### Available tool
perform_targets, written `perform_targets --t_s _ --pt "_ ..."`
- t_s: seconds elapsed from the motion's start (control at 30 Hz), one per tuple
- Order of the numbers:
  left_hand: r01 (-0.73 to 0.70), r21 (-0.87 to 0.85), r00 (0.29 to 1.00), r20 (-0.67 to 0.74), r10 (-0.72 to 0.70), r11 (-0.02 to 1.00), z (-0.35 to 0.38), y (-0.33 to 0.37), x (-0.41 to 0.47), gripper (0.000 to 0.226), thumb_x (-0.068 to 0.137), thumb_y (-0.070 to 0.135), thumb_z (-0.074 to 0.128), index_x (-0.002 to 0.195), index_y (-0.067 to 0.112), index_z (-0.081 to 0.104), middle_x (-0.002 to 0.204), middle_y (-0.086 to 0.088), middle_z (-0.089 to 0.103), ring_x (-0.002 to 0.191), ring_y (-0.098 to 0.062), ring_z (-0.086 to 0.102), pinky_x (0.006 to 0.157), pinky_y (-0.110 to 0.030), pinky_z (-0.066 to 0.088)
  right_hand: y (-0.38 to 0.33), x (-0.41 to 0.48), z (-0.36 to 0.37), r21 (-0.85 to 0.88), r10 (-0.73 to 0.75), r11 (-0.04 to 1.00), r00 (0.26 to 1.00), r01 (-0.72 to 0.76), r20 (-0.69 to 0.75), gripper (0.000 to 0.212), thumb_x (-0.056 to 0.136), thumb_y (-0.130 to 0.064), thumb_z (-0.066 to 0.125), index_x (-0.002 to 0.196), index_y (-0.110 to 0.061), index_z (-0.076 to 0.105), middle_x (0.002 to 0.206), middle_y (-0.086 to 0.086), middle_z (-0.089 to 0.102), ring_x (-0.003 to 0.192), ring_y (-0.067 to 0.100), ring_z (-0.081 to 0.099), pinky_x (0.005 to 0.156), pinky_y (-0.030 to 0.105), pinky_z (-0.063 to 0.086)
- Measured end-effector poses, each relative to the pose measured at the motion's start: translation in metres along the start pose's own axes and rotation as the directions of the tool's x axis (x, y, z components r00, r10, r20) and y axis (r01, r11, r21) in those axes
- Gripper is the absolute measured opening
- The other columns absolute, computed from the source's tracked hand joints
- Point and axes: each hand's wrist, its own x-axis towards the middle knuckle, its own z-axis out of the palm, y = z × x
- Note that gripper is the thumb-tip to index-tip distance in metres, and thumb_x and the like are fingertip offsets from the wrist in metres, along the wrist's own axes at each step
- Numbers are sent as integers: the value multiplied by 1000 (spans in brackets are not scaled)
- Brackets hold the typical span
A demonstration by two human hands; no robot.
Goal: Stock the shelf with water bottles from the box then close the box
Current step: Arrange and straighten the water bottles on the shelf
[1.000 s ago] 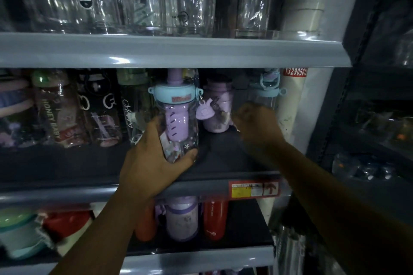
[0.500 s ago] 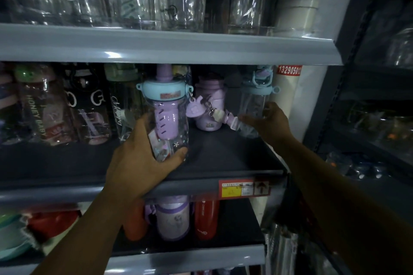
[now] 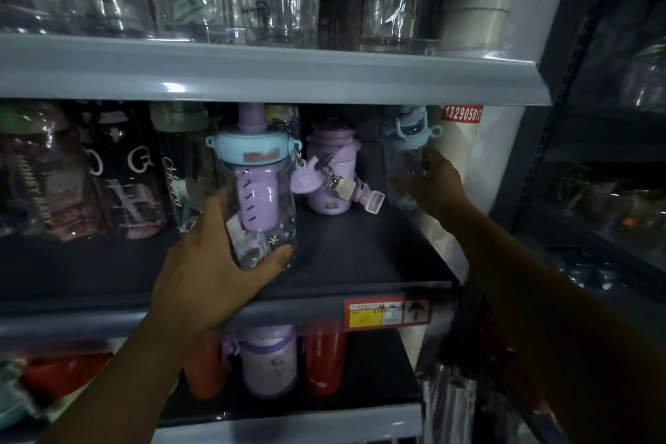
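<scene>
A clear water bottle (image 3: 260, 198) with a pale blue lid, a purple straw spout and a purple inner tube stood upright over the front of the middle shelf (image 3: 360, 259), left of its centre. Printed stickers showed through its lower wall. The left hand (image 3: 216, 267) held it from below and behind, fingers curled round the left side and thumb pressed across the base. Whether the base already rested on the shelf could not be told.

The step in hand looked like stocking: placing this bottle while making room for it. The next move likely called for sliding it back and letting go with it upright.

Behind it, near the back edge, stood 1 purple bottle (image 3: 329, 173) with a loose strap and buckles. At the right end of the shelf the right hand (image 3: 434, 187) held a second bottle (image 3: 405, 151), clear with a blue lid, fingers up its right side and thumb across the front, as if shifting it aside. A red and yellow price label (image 3: 387, 314) sat on the shelf's front edge. The box was not in view.
</scene>
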Motion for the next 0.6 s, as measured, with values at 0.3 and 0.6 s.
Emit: perform_targets --t_s 0.3,0.6 --pt "-14 -12 1000 5 14 1000 1 0 -1 104 56 80 67 145 43 30 124 16 64 109 -17 66 91 -43 54 -1 25 21 62 5 998 999 -7 43 63 75 -21 89 131 -14 60 123 1 67 112 22 63 99 41 54" --pt "-14 19 1000 -8 14 1000 1 -2 0 106 59 80 73 147 42 29 128 11 66 110 -20 67 92 -46 56 23 49 36 36 56 997 992 -61 113 82 67 -49 88 135 -18 54 123 -1 66 108 20 66 95 46 57"
